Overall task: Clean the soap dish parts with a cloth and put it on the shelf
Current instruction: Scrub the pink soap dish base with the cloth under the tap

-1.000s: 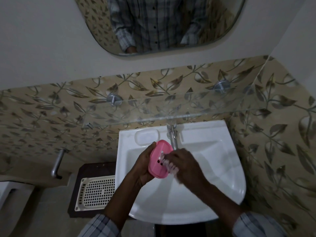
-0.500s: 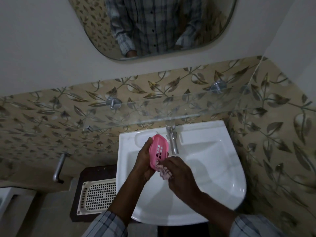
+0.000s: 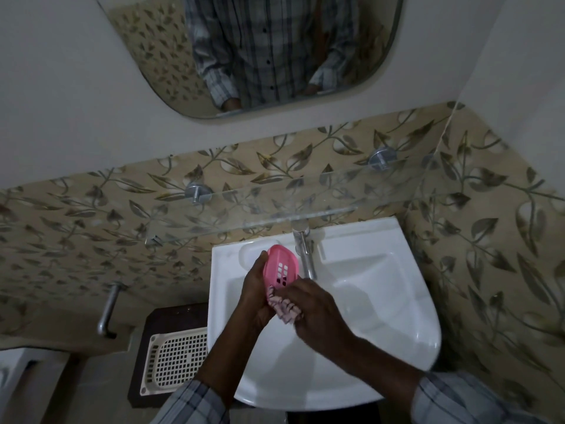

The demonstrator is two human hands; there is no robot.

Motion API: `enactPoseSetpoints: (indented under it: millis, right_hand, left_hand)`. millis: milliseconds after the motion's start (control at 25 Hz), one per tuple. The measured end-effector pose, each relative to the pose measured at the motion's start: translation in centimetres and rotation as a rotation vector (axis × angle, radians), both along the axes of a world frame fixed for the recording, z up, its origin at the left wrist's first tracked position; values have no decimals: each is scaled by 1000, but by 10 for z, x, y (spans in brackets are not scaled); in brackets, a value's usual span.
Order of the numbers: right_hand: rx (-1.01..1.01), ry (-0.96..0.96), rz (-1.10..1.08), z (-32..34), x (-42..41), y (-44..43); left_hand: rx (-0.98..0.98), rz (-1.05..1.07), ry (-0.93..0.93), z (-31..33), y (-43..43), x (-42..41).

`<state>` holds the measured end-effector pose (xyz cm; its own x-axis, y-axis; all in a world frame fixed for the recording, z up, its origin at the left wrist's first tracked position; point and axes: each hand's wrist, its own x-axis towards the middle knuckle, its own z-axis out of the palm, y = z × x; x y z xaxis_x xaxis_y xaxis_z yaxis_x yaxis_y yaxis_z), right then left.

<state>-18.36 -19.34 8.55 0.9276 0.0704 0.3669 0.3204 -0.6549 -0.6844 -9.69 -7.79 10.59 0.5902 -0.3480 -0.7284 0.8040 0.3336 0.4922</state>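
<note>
Nearest the camera, the two hands meet over the white sink (image 3: 351,347). The right hand (image 3: 318,310) is closed around a bunched patterned cloth (image 3: 286,309) and presses it against the lower end of the pink soap dish part (image 3: 281,269). The left hand (image 3: 255,293) grips that part along its left edge, with the slotted face turned toward the cloth. The part stands tilted, its long axis running from the hands up and away toward the wall, so its far end points past the tap (image 3: 304,252) at the glass shelf (image 3: 275,206).

That direction seems to be what the coming move depends on. The shelf lies above and beyond the hands, just over the back rim of the sink, and looks bare where the view shows it. The left hand already carries the part and is the nearer one for the lift, so once wiping ends it would likely reach forward and up while the right hand draws the cloth clear. The tap stands just beside the part's right edge and could be knocked on the way.
</note>
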Motion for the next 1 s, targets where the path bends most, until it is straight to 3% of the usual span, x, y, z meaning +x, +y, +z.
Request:
enactPoseSetpoints:
  millis: [80,200,320,440,520,560,640,720,880,1000]
  right_hand:
    - [-30,-51,40,7,7,3]
    - [-139,-110,-101,25,57,-27]
    - [-134,-6,-164,-2,34,-31]
    - [-155,-153,61,-23,-15,-8]
    - [-223,-301,156,-10,12,-14]
    - [-254,-342,97,-1,32,-20]
    - [-232,-221,-39,3,46,-37]
    - [-115,-92,-17,-12,18,-31]
    - [-202,-315,193,-15,11,-7]
    - [-183,-286,-52,2,51,-28]
  left_hand:
    - [-46,-21,-7,-3,-3,-5]
    - [-91,2,-61,-4,-5,-13]
    - [-5,9,-95,-4,4,-7]
    - [-17,12,-38,-7,8,-13]
    - [-62,-29,-10,-7,7,-22]
    - [-77,-24,-29,-5,9,-24]
    - [-52,4,-107,-5,15,-19]
    - [-6,20,-118,-5,19,-10]
    - [-103,-6,17,-12,12,-26]
    - [-75,57,-95,-16,20,-23]
